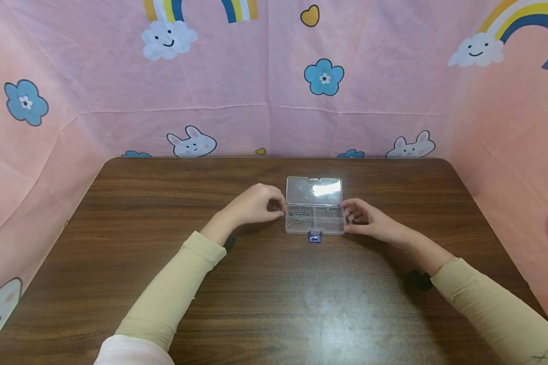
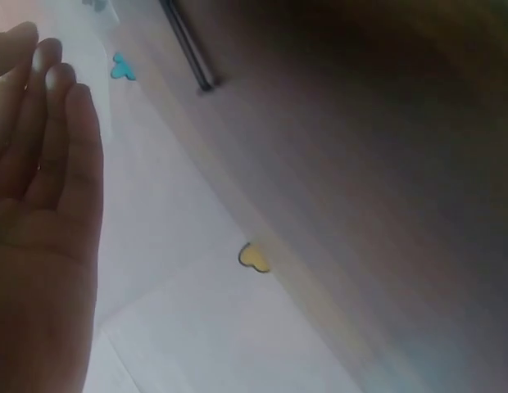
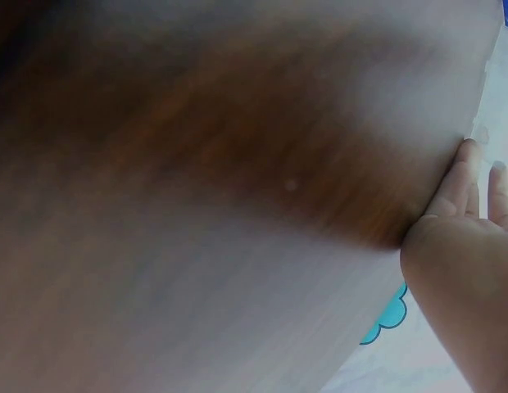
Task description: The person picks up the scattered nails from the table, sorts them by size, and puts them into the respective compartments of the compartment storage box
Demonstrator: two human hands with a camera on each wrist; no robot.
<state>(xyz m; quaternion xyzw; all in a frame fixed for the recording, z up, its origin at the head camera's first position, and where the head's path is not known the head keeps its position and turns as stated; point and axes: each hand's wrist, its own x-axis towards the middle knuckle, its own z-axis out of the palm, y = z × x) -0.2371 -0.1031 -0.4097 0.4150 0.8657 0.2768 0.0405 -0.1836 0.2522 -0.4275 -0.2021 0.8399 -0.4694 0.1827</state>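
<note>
A clear plastic compartment box lies on the table in the head view, its lid swung back and a blue latch at the front. Thin metal pieces lie in its left compartments; their kind is too small to tell. My left hand holds the box's left edge, thumb and fingertips close together. At the right side my right hand grips the box, thumb at the front corner and forefinger near the hinge. In the left wrist view, the left hand's fingers lie side by side; the box is not discernible there.
The brown wooden table ends at a pink printed cloth along the back and sides. A small dark object shows beneath the right wrist. A thin dark bar crosses the top of the left wrist view.
</note>
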